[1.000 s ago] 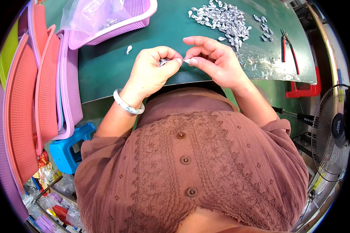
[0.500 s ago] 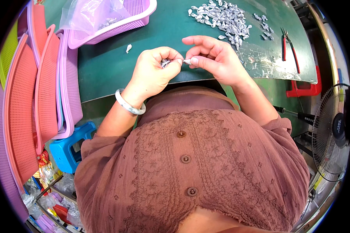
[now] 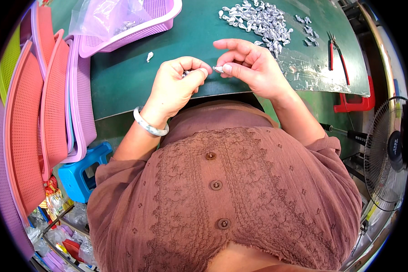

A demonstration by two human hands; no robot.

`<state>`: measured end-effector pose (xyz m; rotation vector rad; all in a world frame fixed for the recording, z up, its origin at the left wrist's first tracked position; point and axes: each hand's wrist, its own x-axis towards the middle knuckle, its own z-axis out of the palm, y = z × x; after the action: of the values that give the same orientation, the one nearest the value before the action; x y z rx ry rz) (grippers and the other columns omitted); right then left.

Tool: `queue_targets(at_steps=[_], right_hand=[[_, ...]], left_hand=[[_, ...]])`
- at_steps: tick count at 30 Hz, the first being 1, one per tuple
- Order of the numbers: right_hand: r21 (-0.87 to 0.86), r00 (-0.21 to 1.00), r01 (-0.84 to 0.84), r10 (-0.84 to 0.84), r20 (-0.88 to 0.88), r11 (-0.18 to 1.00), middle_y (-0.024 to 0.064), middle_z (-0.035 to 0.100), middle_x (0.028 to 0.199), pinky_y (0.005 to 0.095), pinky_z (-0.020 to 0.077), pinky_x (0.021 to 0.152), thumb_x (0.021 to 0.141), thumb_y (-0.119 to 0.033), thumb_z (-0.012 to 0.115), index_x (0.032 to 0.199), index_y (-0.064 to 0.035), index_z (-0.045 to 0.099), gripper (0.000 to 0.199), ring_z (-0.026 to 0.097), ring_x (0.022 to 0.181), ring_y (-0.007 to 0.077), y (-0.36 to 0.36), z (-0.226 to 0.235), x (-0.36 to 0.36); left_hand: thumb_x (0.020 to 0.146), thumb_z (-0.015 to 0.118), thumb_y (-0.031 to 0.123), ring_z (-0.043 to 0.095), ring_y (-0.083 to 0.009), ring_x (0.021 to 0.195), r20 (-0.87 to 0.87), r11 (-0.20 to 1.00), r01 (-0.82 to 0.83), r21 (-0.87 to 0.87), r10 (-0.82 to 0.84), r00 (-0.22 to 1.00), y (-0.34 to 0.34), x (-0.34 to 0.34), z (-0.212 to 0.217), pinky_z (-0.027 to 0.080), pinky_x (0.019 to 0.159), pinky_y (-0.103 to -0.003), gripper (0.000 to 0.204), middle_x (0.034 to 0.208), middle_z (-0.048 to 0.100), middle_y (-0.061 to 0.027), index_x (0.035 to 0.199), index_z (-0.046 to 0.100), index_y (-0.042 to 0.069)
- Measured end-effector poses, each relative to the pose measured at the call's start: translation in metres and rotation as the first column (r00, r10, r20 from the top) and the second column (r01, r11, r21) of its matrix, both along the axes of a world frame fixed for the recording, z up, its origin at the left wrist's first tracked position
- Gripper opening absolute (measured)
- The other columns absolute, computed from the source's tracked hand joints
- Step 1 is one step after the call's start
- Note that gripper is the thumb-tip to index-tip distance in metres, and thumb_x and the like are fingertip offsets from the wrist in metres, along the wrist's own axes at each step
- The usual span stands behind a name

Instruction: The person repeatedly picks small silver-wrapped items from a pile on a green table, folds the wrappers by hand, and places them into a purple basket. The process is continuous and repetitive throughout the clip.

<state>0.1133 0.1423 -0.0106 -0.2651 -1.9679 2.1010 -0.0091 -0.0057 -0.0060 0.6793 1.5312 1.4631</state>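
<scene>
Between the thumb and index finger of my right hand point(image 3: 254, 68) is pinched a small silver-grey teardrop-shaped piece point(image 3: 218, 69), its narrow tip toward the left. My left hand point(image 3: 177, 84) is curled closed around several similar silver pieces point(image 3: 186, 73), mostly hidden by the fingers. Its thumb and index fingertip are just apart from the right hand's piece. One loose piece point(image 3: 149, 57) lies on the green tabletop point(image 3: 127, 86) beyond the left hand. A large pile of silver pieces point(image 3: 267, 27) lies past my right hand, with a smaller group point(image 3: 309, 34) to its right.
A purple perforated basket point(image 3: 136, 34) with a plastic bag point(image 3: 109, 16) stands at the far left. Red-handled pliers point(image 3: 337, 61) lie at the right. Stacked red baskets point(image 3: 25, 127), a blue stool point(image 3: 81, 174) and a fan point(image 3: 385, 152) flank me.
My left hand has drawn slightly left, away from the piece in my right fingers, which now shows more. My right hand has hardly moved.
</scene>
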Motion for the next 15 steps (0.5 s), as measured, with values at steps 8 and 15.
queue_targets(at_steps=[8, 15], right_hand=[[0.275, 0.985, 0.089, -0.042, -0.169, 0.957, 0.0045, 0.061, 0.081, 0.0231, 0.0465, 0.070, 0.079, 0.000, 0.059, 0.117, -0.0006, 0.048, 0.039, 0.057, 0.075, 0.0086, -0.0076, -0.0027, -0.0011], [0.421, 0.969, 0.169, -0.070, -0.239, 0.891, 0.0048, 0.062, 0.083, 0.0240, 0.0478, 0.068, 0.075, 0.002, 0.061, 0.116, -0.0042, 0.050, 0.043, 0.058, 0.071, 0.0111, -0.0089, -0.0037, -0.0008]], left_hand=[[0.085, 0.056, 0.014, 0.041, -0.0017, 0.051, 0.202, 1.000, -0.026, -0.004, 0.026, 0.979, 0.0006, 0.0060, -0.0013, 0.028, 0.043, -0.014, 0.012, 0.063, 0.051, 0.0035, 0.083, 0.062, 0.003], [0.081, 0.062, 0.017, 0.045, -0.0031, 0.053, 0.201, 0.998, -0.061, 0.000, 0.060, 0.978, 0.0019, 0.0074, -0.0040, 0.036, 0.047, -0.015, 0.015, 0.065, 0.054, 0.0013, 0.084, 0.062, 0.003]])
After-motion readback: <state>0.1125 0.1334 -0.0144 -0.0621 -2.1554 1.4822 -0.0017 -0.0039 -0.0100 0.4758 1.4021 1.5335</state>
